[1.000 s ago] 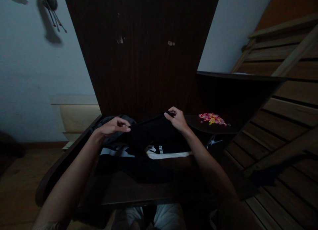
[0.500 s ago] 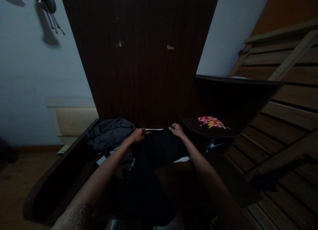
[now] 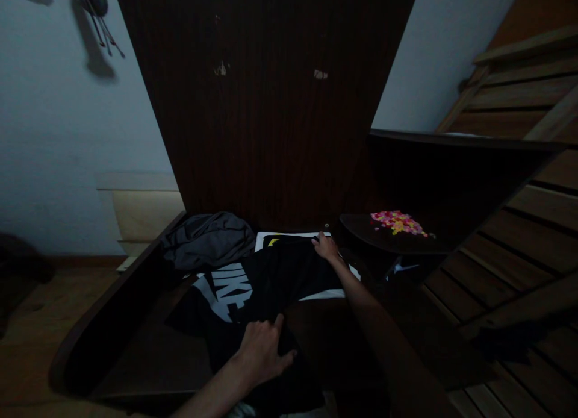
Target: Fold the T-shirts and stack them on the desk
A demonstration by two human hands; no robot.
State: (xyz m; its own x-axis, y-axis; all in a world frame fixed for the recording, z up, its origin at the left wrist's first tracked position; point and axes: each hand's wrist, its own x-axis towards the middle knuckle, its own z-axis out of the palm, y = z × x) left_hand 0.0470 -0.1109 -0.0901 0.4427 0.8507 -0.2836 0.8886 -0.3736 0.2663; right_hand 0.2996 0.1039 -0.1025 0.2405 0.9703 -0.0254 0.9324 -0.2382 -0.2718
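A black garment [image 3: 289, 267] with large pale NIKE lettering lies spread over a flat white item, part of it hanging towards me; whether it is a shirt or shorts I cannot tell. My right hand [image 3: 326, 247] pinches its far right corner. Over the near part of the cloth is my left hand [image 3: 264, 353], fingers apart and nothing in them. The white item [image 3: 323, 294] shows beyond the garment's edges, with a yellow mark near its far left corner.
A crumpled grey cloth [image 3: 210, 240] lies at the left by the dark raised side [image 3: 103, 312]. To the right, pink and yellow petal-like pieces [image 3: 400, 221] are heaped on a dark rounded shelf [image 3: 361, 228]. A tall dark wooden panel [image 3: 271, 135] stands behind, wooden slats [image 3: 510, 225] at far right.
My left hand has let go of the garment's far left edge and come down towards me. The NIKE lettering now lies uncovered. My right hand stays at the far right corner.
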